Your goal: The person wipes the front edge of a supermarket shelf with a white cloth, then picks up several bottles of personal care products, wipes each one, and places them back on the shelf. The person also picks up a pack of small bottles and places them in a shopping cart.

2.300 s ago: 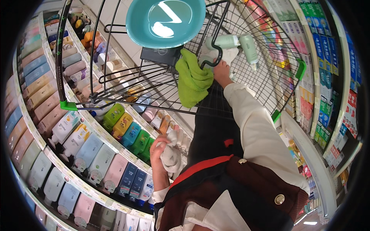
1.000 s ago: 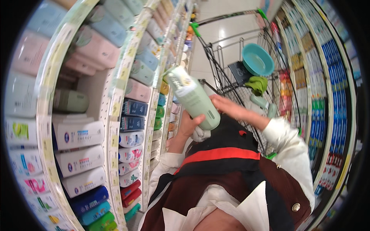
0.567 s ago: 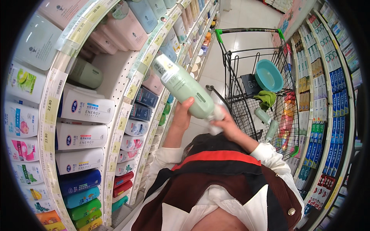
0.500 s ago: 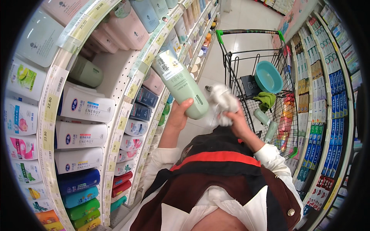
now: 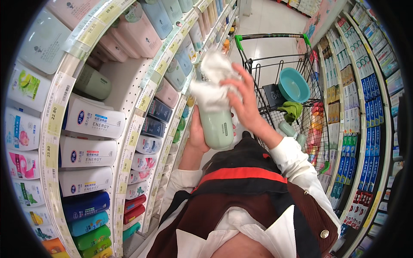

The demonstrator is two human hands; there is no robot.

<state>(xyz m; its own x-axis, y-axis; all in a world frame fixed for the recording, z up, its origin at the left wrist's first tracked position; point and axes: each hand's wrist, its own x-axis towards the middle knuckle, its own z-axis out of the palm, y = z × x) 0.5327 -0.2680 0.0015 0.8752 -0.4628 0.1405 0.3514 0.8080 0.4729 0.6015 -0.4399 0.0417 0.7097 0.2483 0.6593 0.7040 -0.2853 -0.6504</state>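
My left hand [image 5: 198, 133] grips a pale green bottle [image 5: 216, 124] by its lower part and holds it upright in front of me. Over the bottle's top my right hand [image 5: 246, 103] presses a crumpled white cloth [image 5: 213, 81]; the cloth hides the cap. Both hands are raised beside the shelf front on my left.
Shelves [image 5: 142, 99] of bottles and refill pouches with price tags run along my left. A shopping cart [image 5: 284, 86] with green handle ends stands ahead, holding a teal bowl [image 5: 294, 84], a green cloth [image 5: 291, 109] and pale green bottles. More shelves [image 5: 365, 112] line the right side.
The bottle has swung from tilted to upright. My right hand with the white cloth has moved from the bottle's side up over its top.
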